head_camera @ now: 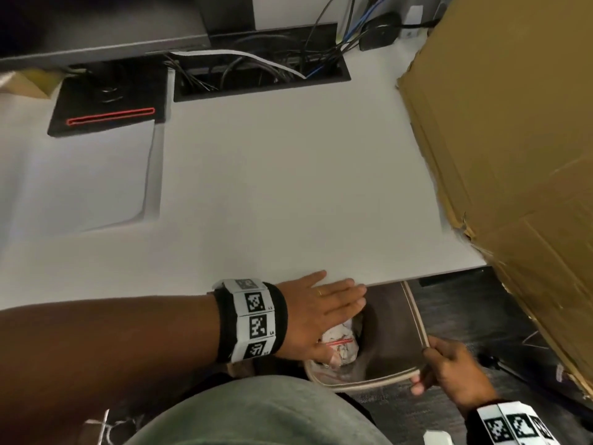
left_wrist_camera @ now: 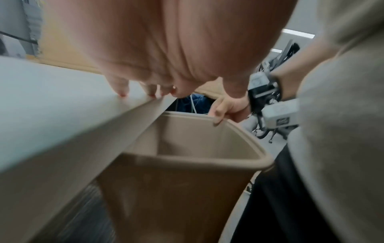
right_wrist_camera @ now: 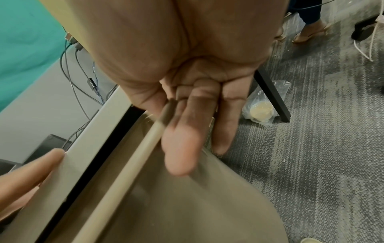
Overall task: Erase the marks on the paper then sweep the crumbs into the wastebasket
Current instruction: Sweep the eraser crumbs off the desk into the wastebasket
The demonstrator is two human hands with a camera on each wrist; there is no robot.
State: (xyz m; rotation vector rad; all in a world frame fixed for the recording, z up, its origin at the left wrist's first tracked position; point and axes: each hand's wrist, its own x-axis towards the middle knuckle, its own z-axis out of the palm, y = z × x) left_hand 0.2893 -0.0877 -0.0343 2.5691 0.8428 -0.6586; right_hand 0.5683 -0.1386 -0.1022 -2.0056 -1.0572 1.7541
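A tan wastebasket [head_camera: 414,316] hangs just below the front edge of the white desk [head_camera: 272,187], with crumpled paper [head_camera: 340,343] inside. My right hand [head_camera: 449,370] grips its rim at the near right corner, thumb inside and fingers outside, as the right wrist view also shows on the rim [right_wrist_camera: 145,136]. My left hand [head_camera: 324,303] lies flat with straight fingers on the desk edge, fingertips over the basket [left_wrist_camera: 187,144] opening. A white sheet of paper [head_camera: 80,175] lies at the desk's left. No crumbs are visible.
A large cardboard box [head_camera: 513,155] stands on the desk's right side. A black device with a red outline [head_camera: 109,114] sits behind the paper, and a cable tray [head_camera: 260,72] runs along the back. Grey carpet [right_wrist_camera: 311,148] and a plastic bag [right_wrist_camera: 264,105] lie below.
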